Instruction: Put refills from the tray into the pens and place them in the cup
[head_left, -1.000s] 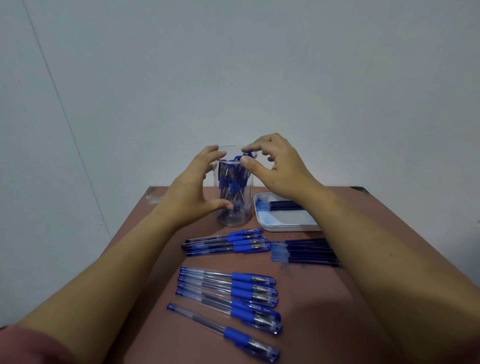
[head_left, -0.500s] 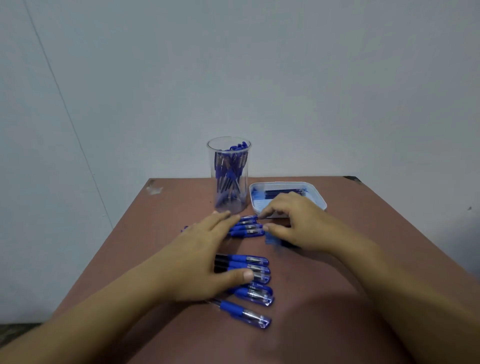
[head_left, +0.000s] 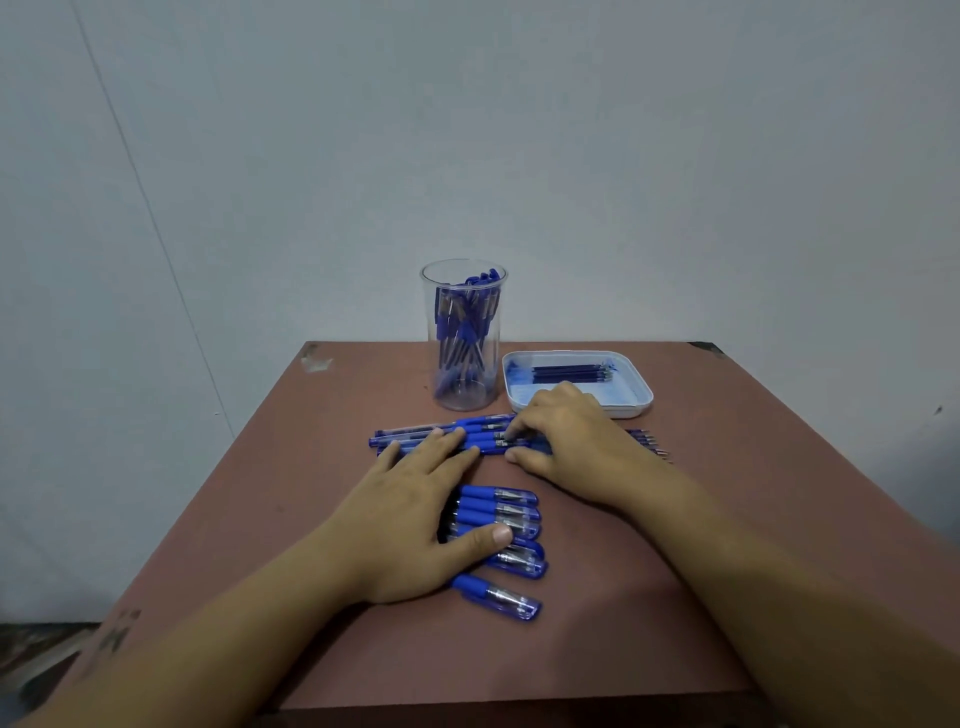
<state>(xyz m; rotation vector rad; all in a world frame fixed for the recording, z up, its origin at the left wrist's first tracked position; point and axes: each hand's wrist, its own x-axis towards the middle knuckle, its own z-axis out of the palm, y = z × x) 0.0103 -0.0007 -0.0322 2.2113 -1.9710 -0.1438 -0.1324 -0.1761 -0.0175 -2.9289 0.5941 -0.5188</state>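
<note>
While the left hand (head_left: 415, 514) lies flat with its fingers straight and slightly spread, its fingertips rest on the far row of blue-and-clear capped pens (head_left: 415, 435) and its palm and thumb press down on the near cluster of the same blue-and-clear pens (head_left: 506, 519), which lie side by side with their blue caps pointing right. The right hand (head_left: 566, 441) sits at the right end of the far row, its fingers curled down onto the pen ends and its thumb tip set on the surface just in front of them; whether those fingers have actually closed on a pen cannot be told from this angle. A few thin dark-blue loose refills (head_left: 649, 442) poke out on the surface from beneath the right wrist. Behind the hands, a tall clear plastic cup (head_left: 431, 358) stands upright and holds a bundle of blue pens, some reaching just above its rim. Just to its right is a shallow white rectangular tray (head_left: 626, 412) with rounded corners, and inside it, towards the far side, lies a small bundle of dark-blue tray refills (head_left: 569, 372), aligned left to right. Everything rests on a reddish-brown square table (head_left: 597, 649), which is pushed against a plain pale wall (head_left: 623, 156).
</note>
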